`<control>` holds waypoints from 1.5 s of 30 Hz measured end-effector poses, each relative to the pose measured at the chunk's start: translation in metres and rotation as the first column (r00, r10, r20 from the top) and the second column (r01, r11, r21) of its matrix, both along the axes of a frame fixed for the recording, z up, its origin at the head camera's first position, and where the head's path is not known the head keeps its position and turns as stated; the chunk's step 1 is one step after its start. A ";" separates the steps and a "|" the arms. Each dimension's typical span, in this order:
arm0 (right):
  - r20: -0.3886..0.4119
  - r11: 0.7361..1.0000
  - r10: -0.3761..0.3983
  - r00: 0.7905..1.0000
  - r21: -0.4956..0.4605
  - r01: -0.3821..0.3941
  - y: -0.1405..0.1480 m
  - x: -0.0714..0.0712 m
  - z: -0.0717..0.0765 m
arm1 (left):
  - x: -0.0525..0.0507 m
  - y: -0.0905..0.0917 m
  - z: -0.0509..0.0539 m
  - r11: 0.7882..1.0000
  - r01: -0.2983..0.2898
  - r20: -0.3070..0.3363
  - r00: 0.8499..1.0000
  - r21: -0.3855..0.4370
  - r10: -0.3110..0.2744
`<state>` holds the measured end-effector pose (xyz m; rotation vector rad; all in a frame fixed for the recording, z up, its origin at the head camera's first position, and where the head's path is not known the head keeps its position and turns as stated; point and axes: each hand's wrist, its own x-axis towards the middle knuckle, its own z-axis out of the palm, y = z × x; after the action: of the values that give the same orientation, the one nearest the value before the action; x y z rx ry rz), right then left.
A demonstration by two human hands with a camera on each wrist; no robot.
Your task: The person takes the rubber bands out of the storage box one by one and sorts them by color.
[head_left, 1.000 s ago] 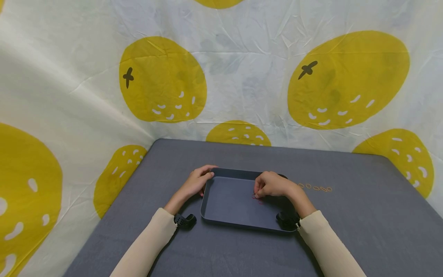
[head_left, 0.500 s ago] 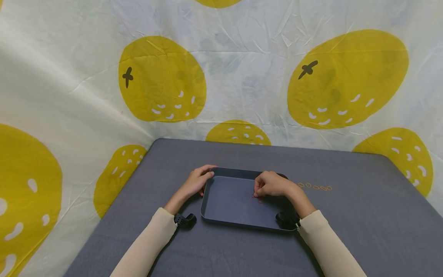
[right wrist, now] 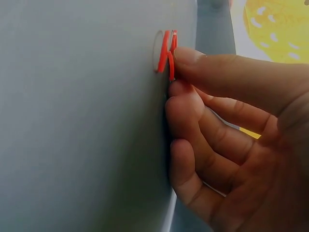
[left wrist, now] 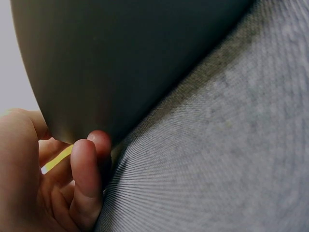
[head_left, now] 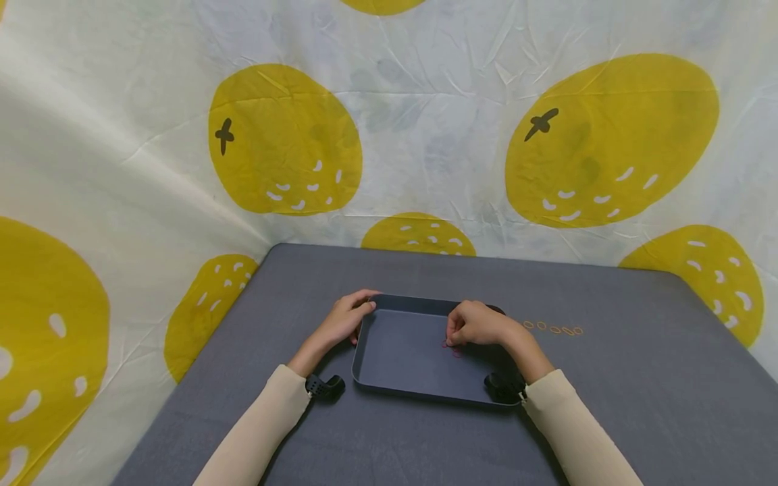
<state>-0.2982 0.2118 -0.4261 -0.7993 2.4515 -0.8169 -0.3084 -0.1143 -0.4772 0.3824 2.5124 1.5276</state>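
Note:
A dark grey rectangular tray [head_left: 401,354] lies on the table. My left hand [head_left: 342,320] grips its far left corner, thumb on the rim; in the left wrist view, bent fingertips [left wrist: 86,166] touch the outer wall [left wrist: 111,63]. Inside the tray, toward the right, my right hand [head_left: 480,324] is low over the floor beside small red rings [head_left: 457,354]. The right wrist view has the thumb and fingers [right wrist: 184,108] pinching at a red ring [right wrist: 171,65], with another red ring [right wrist: 164,50] close beside it. The ring's pinched part is hidden by the fingertips.
Several orange rings [head_left: 556,329] lie in a row on the grey table [head_left: 638,378], right of the tray. Behind the table hangs a white cloth [head_left: 431,148] with yellow fruit shapes. A black wrist device [head_left: 325,388] sits near the tray's left side.

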 end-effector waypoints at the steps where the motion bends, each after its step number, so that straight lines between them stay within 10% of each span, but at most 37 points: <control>1: -0.003 1.000 0.000 1.000 0.003 0.000 0.000 0.000 0.000 | 0.000 0.000 0.000 1.000 0.000 0.002 1.000 0.000 0.000; 45: -0.037 0.998 0.033 0.999 0.052 -0.031 0.003 0.004 0.007 | 0.002 -0.001 0.002 1.000 0.017 -0.006 1.000 0.000 -0.017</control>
<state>-0.2947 0.2147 -0.4192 -0.8397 2.4761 -0.7301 -0.3061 -0.1151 -0.4752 0.4076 2.5078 1.5222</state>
